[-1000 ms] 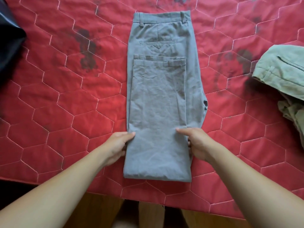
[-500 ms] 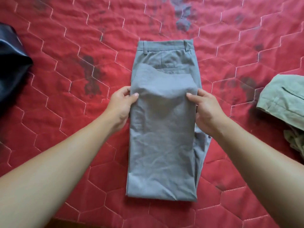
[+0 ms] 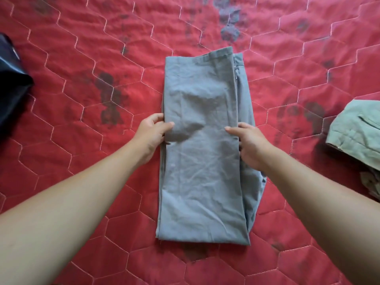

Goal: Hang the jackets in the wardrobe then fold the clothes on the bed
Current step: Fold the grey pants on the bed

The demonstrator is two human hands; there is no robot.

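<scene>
so, in the head view, the grey trousers (image 3: 201,161) lay folded lengthwise in the middle of the quilted red bedspread (image 3: 72,58), with the hemmed end turned up to the far edge and the fold nearest the person. the left hand (image 3: 153,131) pinched the left edge about halfway along, thumb on top and fingers curled at the side. the right hand (image 3: 248,145) gripped the right edge opposite it in the same way.

the step in hand looked like the next fold, shortening the bundle. to do it well, both hands probably needed to lift level and together, so that the near half came over square to the far edge. a soft bulge sat between the thumbs and wanted smoothing flat first, or it would be pressed in as a crease. along the right side a lower layer stuck out past the top one; tucking it in line would likely give a neater packet.

by count: one pair of grey trousers, two hands, both on it. one olive garment (image 3: 357,132) lay well apart at the right edge, with crumpled cloth below it that could not be told as separate or the same piece. one dark garment (image 3: 12,89) lay at the left edge. no wardrobe showed.
</scene>
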